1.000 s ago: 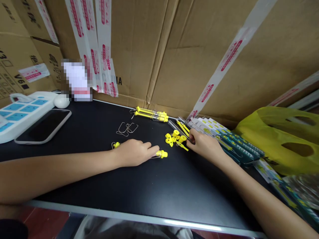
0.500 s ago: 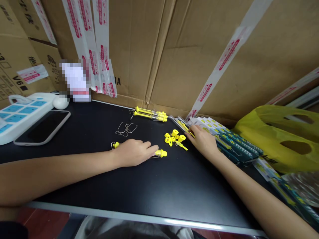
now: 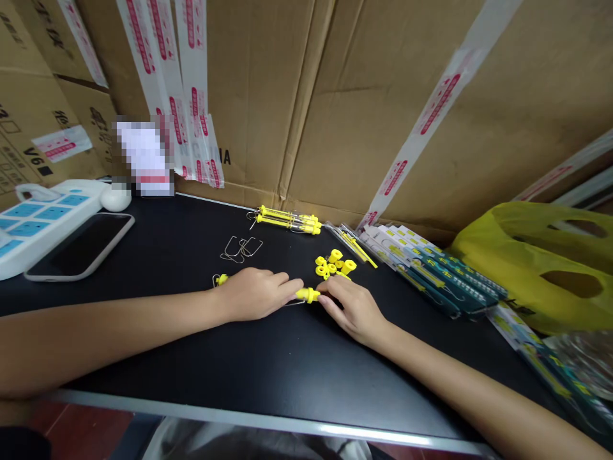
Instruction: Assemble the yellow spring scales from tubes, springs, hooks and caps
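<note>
My left hand (image 3: 256, 295) is closed over a clear tubular spring scale with yellow ends (image 3: 307, 294), lying on the black tabletop. Its middle is hidden under my palm, and a wire hook sticks out at the left end. The thumb and fingertips of my right hand (image 3: 357, 312) are pinched at the right yellow end. Just beyond that hand lies a small pile of loose yellow plastic parts (image 3: 335, 260), partly covered by my fingers. Bent wire pieces (image 3: 243, 248) rest beyond my left hand. Several similar spring scales (image 3: 287, 219) lie by the cardboard.
Clear tubes with yellow strips (image 3: 352, 243) lie beside stacked printed boxes (image 3: 431, 268). A yellow plastic bag (image 3: 522, 255) is at right. On the left are a phone (image 3: 81, 246) and a white power strip (image 3: 45, 217). Taped cardboard (image 3: 258, 96) walls the back edge.
My right hand has come back left and nearer from the clear tubes and yellow strips to the right end of the spring scale. My left hand stays on the spring scale.
</note>
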Tool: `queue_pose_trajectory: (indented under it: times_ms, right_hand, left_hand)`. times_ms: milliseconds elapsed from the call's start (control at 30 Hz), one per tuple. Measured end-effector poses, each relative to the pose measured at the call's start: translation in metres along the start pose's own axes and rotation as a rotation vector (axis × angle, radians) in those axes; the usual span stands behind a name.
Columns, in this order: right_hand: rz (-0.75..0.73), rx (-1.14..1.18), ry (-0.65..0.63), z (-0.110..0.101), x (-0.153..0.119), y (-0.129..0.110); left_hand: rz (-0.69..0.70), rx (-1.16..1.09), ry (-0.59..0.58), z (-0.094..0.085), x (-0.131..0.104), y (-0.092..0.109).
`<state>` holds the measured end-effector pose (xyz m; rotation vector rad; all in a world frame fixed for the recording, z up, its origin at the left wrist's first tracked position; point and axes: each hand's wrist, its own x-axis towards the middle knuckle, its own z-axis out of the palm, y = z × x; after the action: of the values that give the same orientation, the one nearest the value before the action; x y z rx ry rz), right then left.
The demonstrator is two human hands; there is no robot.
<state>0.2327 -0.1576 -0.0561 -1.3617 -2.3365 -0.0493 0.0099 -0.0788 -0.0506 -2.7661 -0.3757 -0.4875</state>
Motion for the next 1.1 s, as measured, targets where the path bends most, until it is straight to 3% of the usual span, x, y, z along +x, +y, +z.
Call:
queue_pose_trajectory:
  times_ms: [333, 533, 800, 900, 1100]
  right_hand:
    - [-0.046, 0.198, 0.035, 0.0032, 0.0000, 0.0088]
    - [-0.122, 0.164, 0.038, 0.0010, -0.0002, 0.0096]
    - [-0.101, 0.136, -0.129, -0.0009, 0.0005, 0.0040]
    - [-0.115, 0.151, -0.096, 0.0015, -0.0009, 0.0046]
    - [-0.294, -0.029, -0.005, 0.0016, -0.0008, 0.0069]
  left_hand:
    - [0.006, 0.001, -0.062, -0.0004, -0.0001, -0.0007]
    - [0.034, -0.005, -0.073, -0.0011, 0.0008, -0.0010]
    - [0.088, 0.030, -0.019, 0.0009, -0.0001, 0.0002]
    - [0.079, 0.024, -0.031, 0.0014, -0.0005, 0.0001]
    - [0.066, -0.009, -0.049, 0.0011, 0.0007, -0.0002]
